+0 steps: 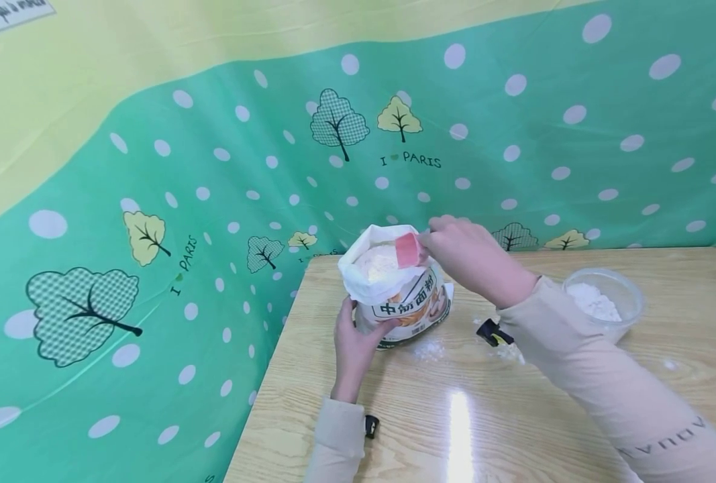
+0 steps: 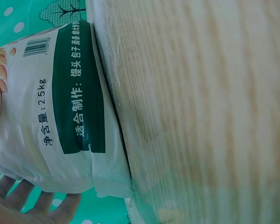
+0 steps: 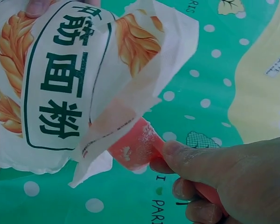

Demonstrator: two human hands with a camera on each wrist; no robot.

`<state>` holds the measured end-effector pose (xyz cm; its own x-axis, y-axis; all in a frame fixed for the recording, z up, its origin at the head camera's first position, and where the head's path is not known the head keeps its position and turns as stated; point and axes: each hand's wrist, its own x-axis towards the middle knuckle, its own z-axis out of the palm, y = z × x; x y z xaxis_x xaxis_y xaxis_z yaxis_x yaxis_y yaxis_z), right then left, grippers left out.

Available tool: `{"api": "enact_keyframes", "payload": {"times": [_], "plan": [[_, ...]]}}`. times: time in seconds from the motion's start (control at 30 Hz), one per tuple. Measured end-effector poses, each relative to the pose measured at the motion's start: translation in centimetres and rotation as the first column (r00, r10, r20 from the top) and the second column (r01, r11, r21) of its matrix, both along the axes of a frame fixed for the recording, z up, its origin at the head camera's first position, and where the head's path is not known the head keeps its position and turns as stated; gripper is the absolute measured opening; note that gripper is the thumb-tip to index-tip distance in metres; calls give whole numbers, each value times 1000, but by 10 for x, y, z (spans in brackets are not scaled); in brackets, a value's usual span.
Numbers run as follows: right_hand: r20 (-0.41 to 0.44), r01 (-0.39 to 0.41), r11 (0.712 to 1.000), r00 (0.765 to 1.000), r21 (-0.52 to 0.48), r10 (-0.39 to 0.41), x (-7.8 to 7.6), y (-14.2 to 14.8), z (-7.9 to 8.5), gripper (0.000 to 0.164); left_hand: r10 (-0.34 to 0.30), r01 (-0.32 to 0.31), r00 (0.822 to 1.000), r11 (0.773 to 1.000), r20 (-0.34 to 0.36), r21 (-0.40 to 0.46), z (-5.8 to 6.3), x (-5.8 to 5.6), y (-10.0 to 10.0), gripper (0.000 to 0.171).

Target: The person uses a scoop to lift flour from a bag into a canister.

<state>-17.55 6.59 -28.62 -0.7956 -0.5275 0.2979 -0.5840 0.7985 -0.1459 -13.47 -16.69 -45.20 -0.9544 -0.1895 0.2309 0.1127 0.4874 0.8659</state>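
Observation:
An open white bag of flour stands upright on the table, its rim rolled outward and white flour showing inside. My left hand holds the bag low on its left side, thumb across the printed front and fingers round the side, as the left wrist view also shows. My right hand grips the handle of a pink scoop at the bag's mouth. In the right wrist view the scoop has flour dusted on it and is partly hidden behind the bag's rim.
A clear bowl with white flour inside stands on the wooden table, right of the bag and partly behind my right sleeve. Spilled flour lies in front of the bag. A green patterned cloth hangs behind and to the left.

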Motion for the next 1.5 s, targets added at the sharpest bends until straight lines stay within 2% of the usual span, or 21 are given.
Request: {"api": "enact_keyframes", "payload": {"times": [0.13, 0.27, 0.47, 0.63, 0.9, 1.0, 1.37, 1.5], "plan": [[-55, 4, 999, 998, 45, -2, -2, -4, -3, 21, 0, 0, 1000, 1000, -6, -7, 0, -1, 0, 90], [-159, -2, 998, 987, 61, 12, -3, -8, -6, 19, -8, 8, 1000, 1000, -23, -14, 0, -1, 0, 89], [-321, -31, 995, 945, 97, 60, -6, -14, -10, 17, -4, 4, 1000, 1000, -22, -3, 2, 0, 1, 89], [-382, -56, 992, 919, 117, 97, -9, -18, -14, 16, -3, 3, 1000, 1000, -19, 0, 1, 0, 0, 88], [-430, -50, 984, 895, 169, 119, -11, -20, -20, 16, -14, 14, 1000, 1000, -2, 7, 1, -1, 0, 88], [-432, -49, 983, 894, 178, 123, -12, -20, -21, 17, -15, 15, 1000, 1000, -10, 6, 1, -1, 0, 89], [-417, -48, 980, 900, 191, 125, -20, -24, -26, 19, -8, 8, 1000, 1000, -18, -12, 1, -2, 0, 88], [-392, -41, 978, 912, 207, 122, -24, -26, -28, 19, -4, 4, 1000, 1000, -7, -12, 1, -2, -1, 90]]}}
